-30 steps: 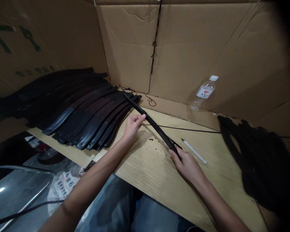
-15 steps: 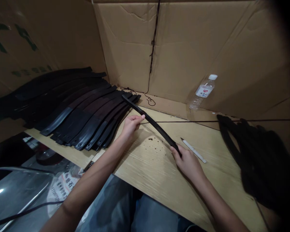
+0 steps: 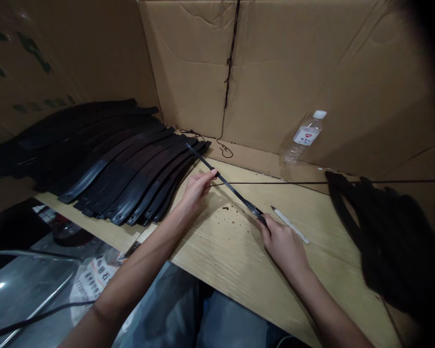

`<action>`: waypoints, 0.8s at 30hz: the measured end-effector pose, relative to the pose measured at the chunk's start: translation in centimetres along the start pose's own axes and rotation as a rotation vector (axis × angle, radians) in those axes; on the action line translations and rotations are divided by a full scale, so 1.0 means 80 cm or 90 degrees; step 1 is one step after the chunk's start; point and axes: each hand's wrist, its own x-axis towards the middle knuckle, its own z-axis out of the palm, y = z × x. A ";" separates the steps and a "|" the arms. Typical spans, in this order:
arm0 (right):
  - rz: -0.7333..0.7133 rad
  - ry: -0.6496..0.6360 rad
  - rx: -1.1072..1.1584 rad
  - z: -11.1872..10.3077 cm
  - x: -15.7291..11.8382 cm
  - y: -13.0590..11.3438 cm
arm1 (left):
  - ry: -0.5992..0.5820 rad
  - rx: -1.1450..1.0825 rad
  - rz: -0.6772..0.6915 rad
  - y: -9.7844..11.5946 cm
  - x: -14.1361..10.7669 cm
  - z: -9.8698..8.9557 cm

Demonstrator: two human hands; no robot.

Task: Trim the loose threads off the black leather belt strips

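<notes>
A long black strip [image 3: 232,191] slants across the middle of the head view, its narrow edge facing me. My right hand [image 3: 282,239] is closed around the strip's near end. Farther up, my left hand [image 3: 199,187] pinches with thumb and fingers at the strip's middle. A thin dark cord [image 3: 275,182] runs from beside my left fingers, across the strip, to the right. Whether those fingers grip the cord too is hard to see. Left of my hands, many similar black strips [image 3: 130,169] with holes at their ends lie overlapping in a pile.
A white-handled blade or pencil-like tool [image 3: 290,225] lies right of the strip on the wooden board [image 3: 217,251], near dark crumbs. A plastic bottle [image 3: 304,136] leans against the cardboard wall [image 3: 275,63]. Dark strips [image 3: 387,232] hang at right, and a knotted cord [image 3: 229,63] hangs behind.
The strip has been rolled about its length, so its thin edge now shows instead of its broader face. Both hands stay in nearly the same places.
</notes>
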 end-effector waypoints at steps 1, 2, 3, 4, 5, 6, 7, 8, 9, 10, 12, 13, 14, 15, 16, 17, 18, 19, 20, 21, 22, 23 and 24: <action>-0.007 0.002 -0.007 -0.001 -0.001 -0.001 | -0.004 0.009 0.003 0.000 0.000 -0.001; -0.014 0.006 -0.012 -0.001 -0.001 -0.001 | -0.007 0.014 0.005 0.000 0.000 -0.002; -0.019 0.011 -0.011 -0.001 -0.001 -0.002 | -0.009 0.016 0.005 0.000 0.000 -0.003; -0.022 0.019 -0.001 -0.002 -0.001 -0.001 | -0.012 0.014 0.004 0.000 0.001 -0.003; -0.024 0.029 0.020 -0.002 -0.001 0.000 | -0.018 0.009 0.003 0.001 0.001 -0.004; -0.024 0.040 0.053 -0.002 0.000 0.001 | -0.026 0.002 0.003 0.001 0.001 -0.004; -0.023 0.045 0.100 -0.002 0.001 0.003 | -0.034 -0.005 0.005 0.002 0.001 -0.004; -0.023 0.040 0.158 -0.002 0.003 0.005 | -0.043 -0.013 0.007 0.003 0.001 -0.005; -0.026 0.025 0.223 -0.003 0.005 0.007 | -0.051 -0.021 0.010 0.004 0.001 -0.005; -0.031 0.003 0.288 -0.004 0.007 0.010 | -0.056 -0.028 0.012 0.004 0.001 -0.005; -0.044 -0.037 0.399 -0.007 0.010 0.014 | -0.060 -0.036 0.015 0.004 0.001 -0.005; -0.050 -0.043 0.435 -0.008 0.011 0.016 | -0.059 -0.038 0.015 0.003 0.001 -0.005; -0.050 -0.040 0.458 -0.010 0.012 0.018 | -0.057 -0.039 0.013 0.002 0.002 -0.005; -0.047 -0.033 0.470 -0.011 0.012 0.020 | -0.053 -0.041 0.009 0.002 0.002 -0.005; -0.043 -0.029 0.476 -0.011 0.013 0.022 | -0.050 -0.044 0.004 0.001 0.002 -0.004; -0.036 -0.026 0.479 -0.011 0.014 0.024 | -0.046 -0.048 -0.001 0.001 0.002 -0.003; -0.028 -0.024 0.478 -0.010 0.014 0.026 | -0.044 -0.054 -0.006 0.001 0.001 -0.003; -0.019 -0.022 0.476 -0.009 0.014 0.027 | -0.043 -0.057 -0.011 0.001 0.000 -0.002; -0.010 -0.017 0.472 -0.008 0.014 0.029 | -0.044 -0.059 -0.017 0.002 0.000 -0.001; 0.001 -0.011 0.467 -0.006 0.014 0.030 | -0.047 -0.058 -0.021 0.003 -0.001 0.000; 0.014 -0.006 0.461 -0.006 0.014 0.031 | -0.050 -0.055 -0.024 0.003 -0.002 0.000; 0.027 -0.001 0.457 -0.005 0.013 0.032 | -0.052 -0.051 -0.023 0.004 -0.003 0.001; 0.040 0.004 0.456 -0.005 0.013 0.032 | -0.054 -0.045 -0.019 0.004 -0.004 0.001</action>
